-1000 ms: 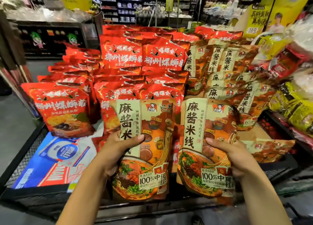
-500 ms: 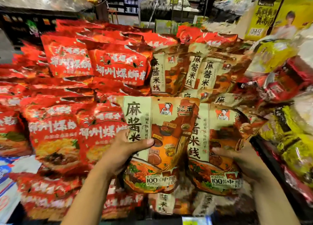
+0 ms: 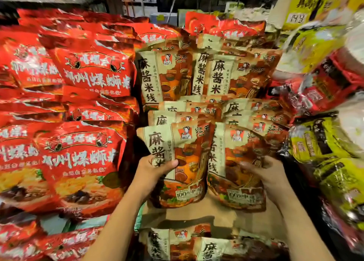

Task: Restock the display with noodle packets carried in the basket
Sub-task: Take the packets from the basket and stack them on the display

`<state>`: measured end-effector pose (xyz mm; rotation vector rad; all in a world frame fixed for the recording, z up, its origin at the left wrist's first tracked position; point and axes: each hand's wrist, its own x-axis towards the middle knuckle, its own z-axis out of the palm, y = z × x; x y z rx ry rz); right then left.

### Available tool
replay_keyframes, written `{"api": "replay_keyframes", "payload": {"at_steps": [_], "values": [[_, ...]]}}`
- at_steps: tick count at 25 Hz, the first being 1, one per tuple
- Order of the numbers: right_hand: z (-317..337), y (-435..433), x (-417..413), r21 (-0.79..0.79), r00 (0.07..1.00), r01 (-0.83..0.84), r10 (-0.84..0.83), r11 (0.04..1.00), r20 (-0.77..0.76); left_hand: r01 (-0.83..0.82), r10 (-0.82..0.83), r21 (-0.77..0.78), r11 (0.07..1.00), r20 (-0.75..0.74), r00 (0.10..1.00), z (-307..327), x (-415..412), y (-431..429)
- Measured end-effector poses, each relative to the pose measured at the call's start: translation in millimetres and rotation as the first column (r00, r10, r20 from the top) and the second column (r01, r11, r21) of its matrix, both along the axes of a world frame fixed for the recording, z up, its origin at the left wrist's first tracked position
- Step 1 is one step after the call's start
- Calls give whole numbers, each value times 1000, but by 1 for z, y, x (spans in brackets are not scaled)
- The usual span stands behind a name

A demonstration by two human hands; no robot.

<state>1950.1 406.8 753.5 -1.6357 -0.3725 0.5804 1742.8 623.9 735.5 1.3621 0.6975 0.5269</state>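
A: What has changed since a second ago?

B: You have stepped closer. The basket has left view, and both packets have risen to the display (image 3: 216, 217), above its bare cardboard ledge at the front edge.

A: What surrounds them?

B: Red packets (image 3: 84, 162) fill the display's left side. A tan stack (image 3: 197, 111) rises just behind.

A: And my grip?

B: Your left hand (image 3: 151, 172) grips the left packet (image 3: 185, 162) by its left edge, thumb across the front. Your right hand (image 3: 266, 174) holds the right packet (image 3: 236, 166) at its right edge, thumb in front and fingers hidden behind. The packets overlap slightly.

A: How will they handle?

B: Likely light, soft and slick. Keep hold of the sides, not the thin top seal.
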Motion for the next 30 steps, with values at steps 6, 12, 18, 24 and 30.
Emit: {"api": "replay_keyframes", "payload": {"at_steps": [6, 12, 18, 24, 30], "values": [[17, -29, 15, 95, 979, 187, -193, 978, 60, -146, 148, -133, 980, 8, 989, -7, -6, 5], [84, -28, 37, -315, 930, -5, 120, 949, 347, -104, 117, 166, 981, -73, 990, 60, 2, 37], [113, 11, 33, -710, 727, -218, 597, 669, 340, 444, -177, 501, 743, -492, 852, 115, 22, 29], [104, 15, 32, -664, 556, -186, 635, 724, 536, 265, -93, 687, 676, -277, 956, 116, 18, 25], [100, 17, 14, -668, 593, -262, 662, 696, 457, 260, -28, 725, 637, -316, 948, 94, 10, 30]]}}
